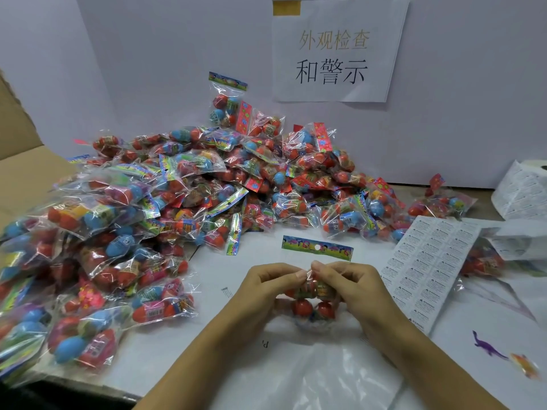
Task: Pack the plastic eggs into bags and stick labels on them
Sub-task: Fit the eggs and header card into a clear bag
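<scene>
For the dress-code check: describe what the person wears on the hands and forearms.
Nothing is worn: the left hand and right hand are bare, with no gloves, and no rings or watch show. Both forearms are bare as far as the frame shows; no sleeves are visible. Fingernails look short and unpainted.

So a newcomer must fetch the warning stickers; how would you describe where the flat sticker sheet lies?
Start at the big heap of bagged plastic eggs on the white table. Off its right edge, beside the person's right hand, lies the white sheet of small printed warning labels. Unlike the curled label roll behind, it lies flat in a grid.
</scene>
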`<state>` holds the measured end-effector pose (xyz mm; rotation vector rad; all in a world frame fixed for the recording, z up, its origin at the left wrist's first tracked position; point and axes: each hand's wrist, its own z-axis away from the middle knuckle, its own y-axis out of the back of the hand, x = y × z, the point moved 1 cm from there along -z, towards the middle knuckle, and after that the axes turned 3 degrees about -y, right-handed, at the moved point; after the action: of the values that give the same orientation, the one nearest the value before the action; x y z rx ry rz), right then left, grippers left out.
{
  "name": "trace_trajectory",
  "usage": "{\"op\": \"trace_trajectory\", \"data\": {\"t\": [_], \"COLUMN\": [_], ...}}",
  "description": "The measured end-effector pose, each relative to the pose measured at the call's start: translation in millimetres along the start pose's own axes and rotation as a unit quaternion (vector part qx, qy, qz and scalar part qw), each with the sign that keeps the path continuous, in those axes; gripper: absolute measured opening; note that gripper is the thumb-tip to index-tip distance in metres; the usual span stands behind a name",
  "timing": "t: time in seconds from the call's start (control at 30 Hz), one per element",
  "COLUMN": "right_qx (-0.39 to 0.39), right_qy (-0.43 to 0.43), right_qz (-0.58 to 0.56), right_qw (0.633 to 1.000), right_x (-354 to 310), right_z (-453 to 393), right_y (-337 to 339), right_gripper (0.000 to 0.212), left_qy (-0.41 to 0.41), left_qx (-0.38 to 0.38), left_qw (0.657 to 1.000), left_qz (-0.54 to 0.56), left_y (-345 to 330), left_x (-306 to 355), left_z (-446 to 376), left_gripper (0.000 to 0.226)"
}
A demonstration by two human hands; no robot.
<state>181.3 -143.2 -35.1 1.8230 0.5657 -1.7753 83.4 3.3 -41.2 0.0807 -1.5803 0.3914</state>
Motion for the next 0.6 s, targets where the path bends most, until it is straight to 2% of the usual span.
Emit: {"op": "trace_trajectory", "data": {"t": [0.3, 0.47, 0.6], "right_qx": [0.044, 0.076, 0.089], "right_qy": [0.015, -0.009, -0.032], "right_qz": [-0.047, -0.052, -0.082], "right_qw": [0.998, 0.996, 0.992], "right_x": [-2.2, -2.3, -1.0], "right_z": [0.2, -3.2, -5.4], "right_y": [-1.8, 4.3, 10.7], "right_gripper": [0.027, 0.034, 0.043], "left_qy": [0.025, 0.038, 0.037], "left_qx": [0.014, -0.015, -0.078], "left_qw": [0.999, 0.999, 0.996], "left_qz": [0.017, 0.015, 0.006], "left_y": [-5.9, -4.6, -4.4], "left_x": [0.8, 3.1, 2.7], "left_z": [1.6, 3.4, 6.2], "left_gripper": [0.034, 0.035, 0.031]}}
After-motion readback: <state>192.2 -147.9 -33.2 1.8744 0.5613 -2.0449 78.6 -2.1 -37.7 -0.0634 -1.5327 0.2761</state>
